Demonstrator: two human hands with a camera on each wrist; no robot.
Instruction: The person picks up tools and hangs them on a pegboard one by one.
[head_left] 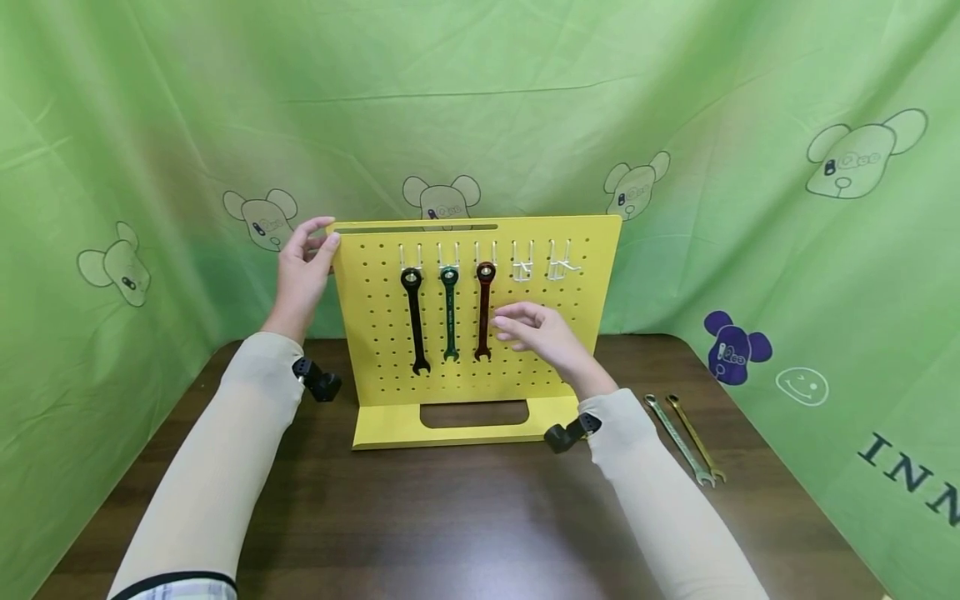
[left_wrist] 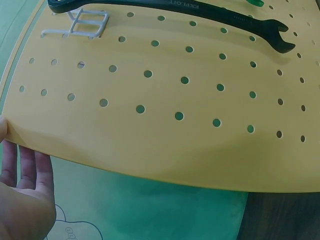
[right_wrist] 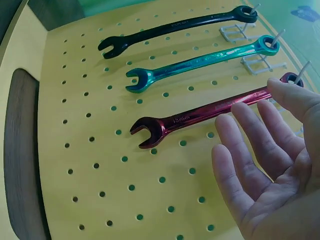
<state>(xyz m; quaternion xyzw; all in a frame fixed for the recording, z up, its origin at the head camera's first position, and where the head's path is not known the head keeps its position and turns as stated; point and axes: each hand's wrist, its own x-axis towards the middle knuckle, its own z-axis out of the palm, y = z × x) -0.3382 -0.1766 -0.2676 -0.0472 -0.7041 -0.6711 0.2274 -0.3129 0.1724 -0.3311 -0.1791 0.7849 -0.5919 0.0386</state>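
A yellow pegboard point(head_left: 465, 317) stands upright. Its top left corner is gripped by my left hand point(head_left: 302, 271), thumb in front and fingers behind. Black point(head_left: 416, 321), green point(head_left: 450, 312) and red point(head_left: 484, 312) combination wrenches hang by their ring ends from white hooks, open ends down. Just right of the red wrench is my right hand point(head_left: 543, 337), fingers loosely bent with nothing between them. In the right wrist view those fingertips point(right_wrist: 225, 125) overlap the lower edge of the red wrench's shaft. The left wrist view shows the left hand point(left_wrist: 27, 200) at the board's edge.
Two bare white hooks point(head_left: 522, 262) are on the board's right side. A light green wrench point(head_left: 678, 439) and a gold wrench point(head_left: 696, 437) lie on the brown table point(head_left: 450, 517) at the right. A green curtain point(head_left: 480, 108) with printed mouse heads surrounds the table.
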